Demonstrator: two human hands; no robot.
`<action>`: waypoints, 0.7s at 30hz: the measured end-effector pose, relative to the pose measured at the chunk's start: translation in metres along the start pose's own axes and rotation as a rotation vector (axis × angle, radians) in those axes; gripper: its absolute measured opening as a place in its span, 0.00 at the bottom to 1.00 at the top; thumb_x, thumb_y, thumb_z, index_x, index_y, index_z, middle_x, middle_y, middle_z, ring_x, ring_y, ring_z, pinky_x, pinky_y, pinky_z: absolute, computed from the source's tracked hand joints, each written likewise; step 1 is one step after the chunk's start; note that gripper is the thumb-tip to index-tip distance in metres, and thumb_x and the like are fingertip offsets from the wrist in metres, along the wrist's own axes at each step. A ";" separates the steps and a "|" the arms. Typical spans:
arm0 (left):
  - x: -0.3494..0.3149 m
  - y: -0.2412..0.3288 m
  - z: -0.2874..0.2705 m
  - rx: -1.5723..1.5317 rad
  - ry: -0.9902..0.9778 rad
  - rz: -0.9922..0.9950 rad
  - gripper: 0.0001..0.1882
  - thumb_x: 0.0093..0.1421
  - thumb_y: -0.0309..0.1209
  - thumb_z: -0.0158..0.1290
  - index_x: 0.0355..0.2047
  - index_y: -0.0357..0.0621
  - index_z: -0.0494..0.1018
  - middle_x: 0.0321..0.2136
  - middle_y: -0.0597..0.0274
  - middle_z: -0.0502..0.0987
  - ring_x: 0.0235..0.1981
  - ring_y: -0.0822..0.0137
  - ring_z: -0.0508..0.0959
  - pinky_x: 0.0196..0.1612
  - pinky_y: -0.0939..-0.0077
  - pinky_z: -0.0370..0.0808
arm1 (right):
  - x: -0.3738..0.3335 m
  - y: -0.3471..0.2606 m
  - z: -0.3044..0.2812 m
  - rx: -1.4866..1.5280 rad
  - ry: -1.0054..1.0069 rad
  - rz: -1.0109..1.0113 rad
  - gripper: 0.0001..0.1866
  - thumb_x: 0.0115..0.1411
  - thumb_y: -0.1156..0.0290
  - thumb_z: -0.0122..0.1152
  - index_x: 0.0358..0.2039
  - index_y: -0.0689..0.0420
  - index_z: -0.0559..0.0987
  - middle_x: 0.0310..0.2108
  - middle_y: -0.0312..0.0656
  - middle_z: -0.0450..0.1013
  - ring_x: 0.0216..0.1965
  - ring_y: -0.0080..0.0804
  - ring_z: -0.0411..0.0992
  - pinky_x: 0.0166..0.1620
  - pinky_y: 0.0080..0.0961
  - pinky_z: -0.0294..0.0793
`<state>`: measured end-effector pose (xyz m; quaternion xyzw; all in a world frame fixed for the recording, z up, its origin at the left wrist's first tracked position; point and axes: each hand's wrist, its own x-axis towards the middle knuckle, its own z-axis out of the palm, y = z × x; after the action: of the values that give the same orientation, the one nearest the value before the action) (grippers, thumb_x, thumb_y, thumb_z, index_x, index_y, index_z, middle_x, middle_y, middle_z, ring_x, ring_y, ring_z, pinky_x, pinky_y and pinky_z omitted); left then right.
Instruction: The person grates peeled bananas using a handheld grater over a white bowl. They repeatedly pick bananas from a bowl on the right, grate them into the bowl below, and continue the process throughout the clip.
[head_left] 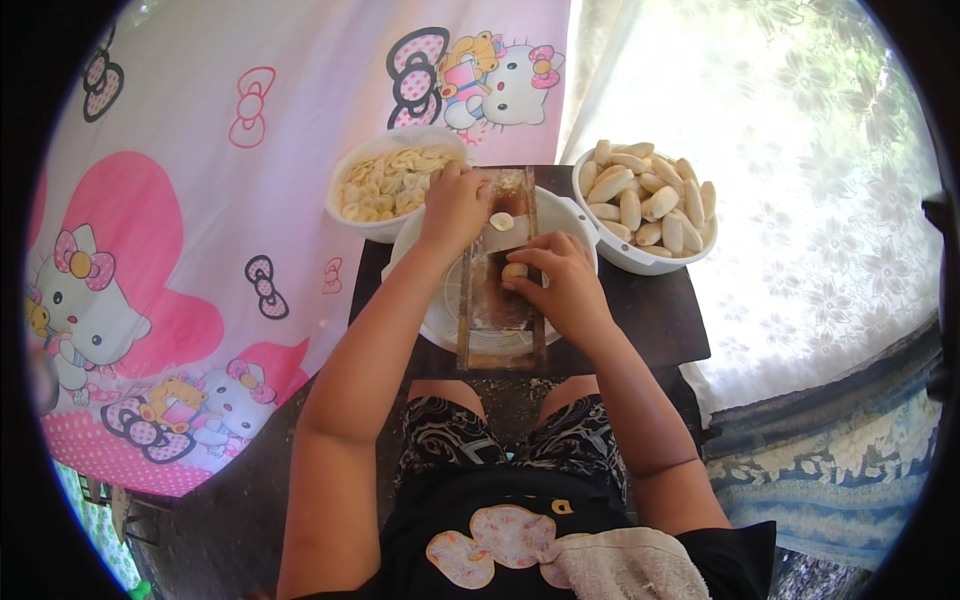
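A wooden slicer board lies lengthwise across a white basin with a perforated inside. My left hand is closed on the far left side of the slicer's frame. Near the middle of the board, my right hand pinches a short peeled banana piece against the surface, just on the near side of the metal plate. One thin round banana slice rests on that plate. The fingertips of my left hand are partly hidden.
Everything stands on a dark wooden table. At the back left, a white bowl holds many pale slices. A white bowl at the right is heaped with peeled bananas. Curtains hang at both sides; a towel lies on my lap.
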<state>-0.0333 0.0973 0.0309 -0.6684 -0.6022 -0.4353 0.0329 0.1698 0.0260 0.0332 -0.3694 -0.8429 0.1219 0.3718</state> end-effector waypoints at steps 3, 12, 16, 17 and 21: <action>0.012 -0.004 0.008 0.038 -0.029 0.031 0.09 0.54 0.32 0.63 0.35 0.44 0.79 0.43 0.52 0.74 0.50 0.50 0.70 0.54 0.59 0.68 | 0.000 0.000 0.000 0.003 -0.010 0.016 0.16 0.51 0.62 0.71 0.41 0.52 0.84 0.43 0.41 0.72 0.51 0.41 0.68 0.57 0.38 0.63; 0.036 -0.011 0.002 -0.069 0.000 0.056 0.09 0.55 0.26 0.59 0.38 0.44 0.78 0.45 0.51 0.73 0.51 0.49 0.71 0.56 0.59 0.68 | 0.001 -0.002 -0.006 0.011 -0.033 0.032 0.19 0.51 0.64 0.73 0.44 0.53 0.83 0.45 0.40 0.71 0.50 0.42 0.69 0.55 0.36 0.67; 0.019 -0.019 -0.012 -0.120 0.052 0.106 0.12 0.57 0.21 0.53 0.42 0.42 0.76 0.46 0.50 0.73 0.52 0.51 0.71 0.56 0.61 0.68 | 0.001 0.000 -0.005 0.051 -0.041 0.059 0.19 0.52 0.63 0.72 0.44 0.54 0.83 0.44 0.41 0.71 0.50 0.42 0.69 0.54 0.36 0.68; 0.013 -0.020 -0.015 -0.117 0.078 0.129 0.13 0.58 0.20 0.52 0.43 0.42 0.76 0.46 0.49 0.73 0.52 0.51 0.72 0.56 0.62 0.69 | 0.001 0.001 -0.005 0.067 -0.036 0.061 0.19 0.51 0.62 0.72 0.43 0.54 0.83 0.44 0.41 0.72 0.50 0.43 0.69 0.55 0.37 0.66; -0.014 -0.019 -0.022 -0.162 0.019 -0.125 0.15 0.58 0.21 0.52 0.47 0.41 0.74 0.46 0.49 0.72 0.51 0.53 0.72 0.54 0.63 0.70 | 0.001 0.004 -0.005 0.113 -0.039 0.071 0.18 0.51 0.62 0.72 0.42 0.55 0.83 0.43 0.42 0.72 0.50 0.43 0.69 0.56 0.38 0.66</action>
<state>-0.0599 0.0795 0.0267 -0.6260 -0.6051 -0.4901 -0.0429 0.1754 0.0289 0.0350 -0.3752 -0.8281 0.1894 0.3710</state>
